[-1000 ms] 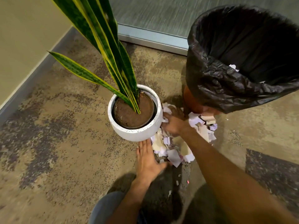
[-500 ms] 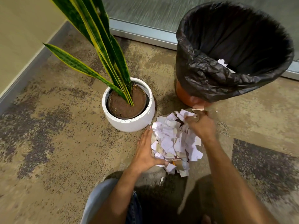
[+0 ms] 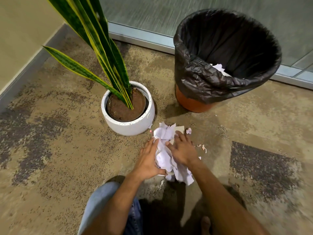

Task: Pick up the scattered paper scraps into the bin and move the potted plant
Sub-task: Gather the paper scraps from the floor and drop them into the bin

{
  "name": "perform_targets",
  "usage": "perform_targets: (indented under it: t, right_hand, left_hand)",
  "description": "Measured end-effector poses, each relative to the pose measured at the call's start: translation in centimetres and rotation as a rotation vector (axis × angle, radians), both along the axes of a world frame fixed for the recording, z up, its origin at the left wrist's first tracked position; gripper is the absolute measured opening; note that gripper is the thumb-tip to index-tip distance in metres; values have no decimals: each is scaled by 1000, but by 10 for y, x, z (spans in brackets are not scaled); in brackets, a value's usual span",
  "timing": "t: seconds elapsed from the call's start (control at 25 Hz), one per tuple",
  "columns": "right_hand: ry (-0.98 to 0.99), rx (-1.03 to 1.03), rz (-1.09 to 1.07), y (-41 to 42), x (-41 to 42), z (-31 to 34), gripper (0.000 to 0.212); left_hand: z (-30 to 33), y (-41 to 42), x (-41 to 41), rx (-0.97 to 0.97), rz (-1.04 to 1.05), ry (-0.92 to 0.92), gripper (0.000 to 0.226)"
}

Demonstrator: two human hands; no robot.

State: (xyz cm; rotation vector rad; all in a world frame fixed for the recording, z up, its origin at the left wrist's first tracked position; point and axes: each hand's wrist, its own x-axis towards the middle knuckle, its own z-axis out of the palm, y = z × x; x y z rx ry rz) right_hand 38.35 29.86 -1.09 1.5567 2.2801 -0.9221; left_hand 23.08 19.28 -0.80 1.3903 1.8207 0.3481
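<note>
A pile of white and pale purple paper scraps (image 3: 165,133) lies on the carpet, just right of the white pot (image 3: 133,127) holding a tall green-and-yellow plant (image 3: 101,48). My left hand (image 3: 149,160) cups the pile's left side. My right hand (image 3: 182,150) lies flat over the pile's right side, fingers spread. The two hands press the scraps together between them. The orange bin (image 3: 194,104) with a black liner (image 3: 203,78) stands behind to the right, with some scraps (image 3: 218,67) inside it.
A few small loose scraps (image 3: 202,147) lie right of the pile. A wall and baseboard (image 3: 25,70) run along the left, a glass partition with a metal rail (image 3: 140,37) along the back. My knee in jeans (image 3: 100,199) is at the bottom.
My right hand swept the scraps out from beside the pot and bin toward me. Both hands have closed in on the pile, which is now tighter.
</note>
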Motion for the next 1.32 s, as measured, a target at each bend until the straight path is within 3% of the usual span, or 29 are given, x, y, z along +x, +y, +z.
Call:
perform_targets:
  t: [0.12,0.24,0.32,0.44,0.52,0.64,0.76,0.92,1.04,1.2,1.32]
  right_hand:
    - [76,-111,-1,-16,5,12,65]
    - [296,-262,-230,-9,33,39,61]
    - [300,-295,-371,-8,59,51,80]
    - [49,-419,-341,-33,86,49,136]
    - [10,-385,-285,-55,83,41,142]
    - [52,-227,-168,-73,60,29,130]
    - [97,-83,-175,-75,39,34,95]
    - [126,49,-195,-69,30,52,58]
    - [151,35,-278,-55,34,66,54]
    - [34,8,-253,-33,45,83,54]
    - [17,-9,-278,-26,50,98,68]
  left_hand:
    - [9,-9,5,-57,-67,43,132]
    - [21,-19,6,-131,-71,85,130]
    - [26,-27,5,-184,26,142,131]
    - [31,-35,5,-284,108,192,134]
    - [33,-36,11,-305,112,135,133]
    - [32,-31,21,-191,216,-3,116]
    - [30,-27,20,-87,342,-136,82]
    - [27,-23,14,-30,433,-120,51]
    - [31,-22,13,-33,507,-151,45]
    - [41,-23,10,-30,557,-178,50]
    - [55,-27,9,29,538,-140,58]
